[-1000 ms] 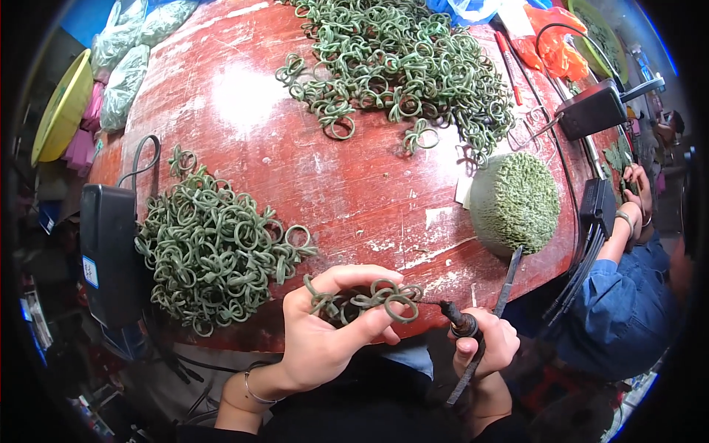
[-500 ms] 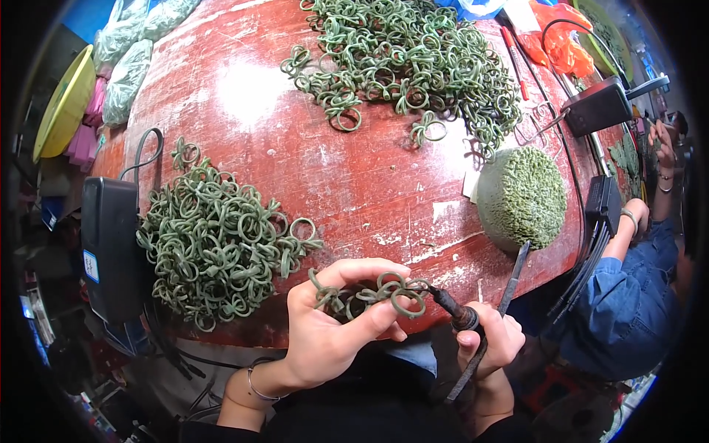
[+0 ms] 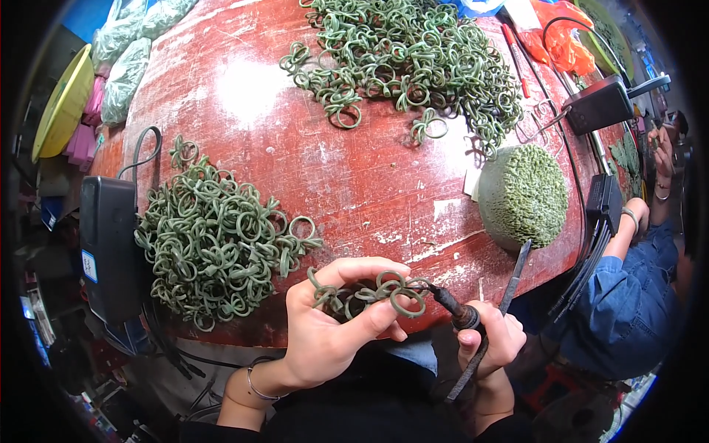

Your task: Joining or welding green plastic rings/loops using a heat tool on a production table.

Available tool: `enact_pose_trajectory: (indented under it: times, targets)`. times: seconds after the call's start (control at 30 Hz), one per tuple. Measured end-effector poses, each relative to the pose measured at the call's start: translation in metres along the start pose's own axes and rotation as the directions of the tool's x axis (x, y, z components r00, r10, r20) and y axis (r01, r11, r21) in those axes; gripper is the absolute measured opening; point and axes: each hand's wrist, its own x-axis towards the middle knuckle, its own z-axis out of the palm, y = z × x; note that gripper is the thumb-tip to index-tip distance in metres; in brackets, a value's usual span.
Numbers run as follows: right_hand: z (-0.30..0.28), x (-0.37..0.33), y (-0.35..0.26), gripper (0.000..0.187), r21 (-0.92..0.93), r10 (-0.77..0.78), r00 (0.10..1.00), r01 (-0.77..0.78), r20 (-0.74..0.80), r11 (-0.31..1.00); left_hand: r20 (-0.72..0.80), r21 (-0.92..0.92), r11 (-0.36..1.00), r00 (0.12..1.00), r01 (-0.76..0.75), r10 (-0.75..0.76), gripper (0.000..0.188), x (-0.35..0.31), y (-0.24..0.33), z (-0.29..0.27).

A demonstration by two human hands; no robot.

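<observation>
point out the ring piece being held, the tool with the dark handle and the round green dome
ring piece (image 3: 369, 293), head view, on its middle loops
tool (image 3: 452, 307), head view, on its dark shaft
green dome (image 3: 526, 193), head view, on its textured top

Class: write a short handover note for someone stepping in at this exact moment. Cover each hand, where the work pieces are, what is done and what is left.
Left hand: holds a short chain of green rings over the table's near edge.
Right hand: grips a dark heated tool, tip at the chain's right end.
Near pile: looped rings on the red table, left of the hands, beside a black box.
Far pile: more rings at the table's far side.
Green dome: right of centre.
Done: a few rings joined in hand.
Left: both piles appear loose.
</observation>
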Motion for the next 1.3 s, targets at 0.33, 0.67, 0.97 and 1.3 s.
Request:
enact_pose_trajectory:
  times: [0.33, 0.67, 0.97, 1.3]
  targets:
    - [0.001, 0.0, -0.001, 0.038, -0.005, -0.007, 1.0, 0.006, -0.019, 1.0, -0.004, -0.021, 1.0, 1.0, 0.002, -0.002, 0.023, 0.0, -0.001, -0.001]
    - [0.001, 0.001, -0.001, 0.037, 0.002, -0.005, 1.0, 0.005, -0.024, 1.0, -0.022, -0.034, 0.999, 0.999, 0.026, -0.027, 0.024, 0.001, 0.002, 0.001]
    - [0.004, -0.007, 0.0, 0.041, 0.133, 0.054, 0.995, -0.043, -0.079, 0.99, -0.02, -0.017, 1.0, 1.0, 0.02, -0.02, 0.023, 0.0, 0.002, 0.0]
    - [0.0, 0.008, -0.023, 0.04, 0.464, 0.186, 0.982, -0.171, 0.013, 0.869, 0.044, -0.05, 0.997, 0.997, -0.056, 0.058, 0.027, -0.001, -0.003, -0.003]
